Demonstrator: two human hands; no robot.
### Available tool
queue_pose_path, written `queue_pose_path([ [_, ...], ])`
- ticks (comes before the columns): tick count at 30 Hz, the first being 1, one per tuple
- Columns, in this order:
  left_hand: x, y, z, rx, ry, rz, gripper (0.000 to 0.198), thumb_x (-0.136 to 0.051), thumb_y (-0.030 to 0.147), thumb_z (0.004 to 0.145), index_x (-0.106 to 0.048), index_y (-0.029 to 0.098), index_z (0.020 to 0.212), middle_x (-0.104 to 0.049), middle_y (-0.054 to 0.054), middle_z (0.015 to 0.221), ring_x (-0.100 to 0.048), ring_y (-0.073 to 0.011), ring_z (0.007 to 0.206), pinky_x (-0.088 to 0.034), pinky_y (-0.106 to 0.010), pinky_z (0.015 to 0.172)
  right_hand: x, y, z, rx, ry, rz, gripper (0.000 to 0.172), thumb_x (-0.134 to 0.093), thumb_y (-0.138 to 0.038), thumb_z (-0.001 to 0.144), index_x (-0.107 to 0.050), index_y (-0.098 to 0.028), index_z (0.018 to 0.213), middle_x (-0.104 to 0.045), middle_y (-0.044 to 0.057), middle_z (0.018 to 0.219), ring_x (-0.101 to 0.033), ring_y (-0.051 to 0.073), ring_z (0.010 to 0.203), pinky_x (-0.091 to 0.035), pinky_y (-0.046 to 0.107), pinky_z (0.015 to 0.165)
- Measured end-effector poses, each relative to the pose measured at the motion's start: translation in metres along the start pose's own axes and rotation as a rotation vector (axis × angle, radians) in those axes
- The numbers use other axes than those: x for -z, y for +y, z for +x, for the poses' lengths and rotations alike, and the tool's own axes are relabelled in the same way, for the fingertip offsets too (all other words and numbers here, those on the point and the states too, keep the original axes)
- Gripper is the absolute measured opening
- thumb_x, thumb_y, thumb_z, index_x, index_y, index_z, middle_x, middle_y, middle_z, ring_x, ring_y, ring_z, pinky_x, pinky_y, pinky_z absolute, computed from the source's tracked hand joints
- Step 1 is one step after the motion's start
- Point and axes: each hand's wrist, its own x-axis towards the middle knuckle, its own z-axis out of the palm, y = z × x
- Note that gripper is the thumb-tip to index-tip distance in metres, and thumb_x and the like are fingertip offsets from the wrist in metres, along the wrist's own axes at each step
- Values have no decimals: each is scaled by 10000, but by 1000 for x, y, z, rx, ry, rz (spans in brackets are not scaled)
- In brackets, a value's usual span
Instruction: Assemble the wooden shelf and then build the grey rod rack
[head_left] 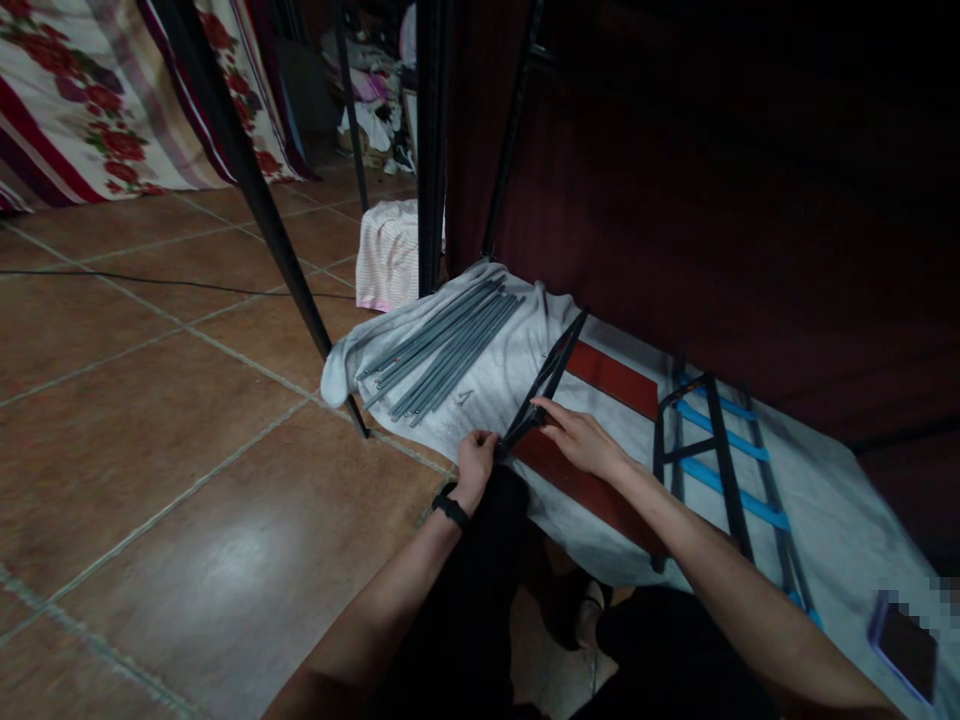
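Note:
My left hand (475, 462), with a black band on its wrist, is closed around the near ends of two thin black rods (551, 375). The rods spread into a narrow V that points away from me. My right hand (576, 432) pinches the same rods just to the right, fingers pressed on them. Both hands hover over a pale grey cloth (495, 385) spread on the floor. A bundle of several grey tubes (442, 345) lies on that cloth, beyond and left of my hands.
A black frame with blue cross tubes (720, 455) lies on the cloth at right beside a red panel (611, 378). Black upright poles (431, 140) and a slanted pole (255, 190) stand ahead. A phone (904, 645) lies at bottom right. Brown floor tiles (150, 420) stretch left.

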Motion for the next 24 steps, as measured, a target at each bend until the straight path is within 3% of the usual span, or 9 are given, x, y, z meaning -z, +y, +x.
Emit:
queue_pose_path([
  [6,5,6,4,-34,-37,198,244,-637,329,763,-619,157,592,-564,-2,506,-475,-117,487,-294,-238,483,0,0,0,10,-5,7,507,-450,-247,923,-413,-293,1427,-625,28,1299,-605,215,1169,-484,372,985],
  [12,10,9,2,-206,-91,266,114,-616,226,779,-684,164,713,-673,-54,671,-577,-160,633,-401,-257,607,0,0,0,5,10,8,516,-468,-238,914,-421,-307,1423,-630,18,1293,-603,217,1171,-483,374,987],
  [17,11,6,0,-337,-179,273,151,-537,123,797,-680,162,771,-692,-65,767,-603,-169,719,-440,-273,700,-1,-1,-1,14,-18,6,514,-439,-249,930,-398,-295,1440,-622,28,1303,-601,212,1173,-486,367,975],
  [24,14,5,2,-329,-283,105,191,-539,108,778,-685,174,881,-720,-53,877,-644,-171,824,-492,-284,788,-1,2,0,-2,-6,7,524,-452,-251,925,-396,-324,1440,-617,5,1311,-600,210,1176,-486,366,984],
])
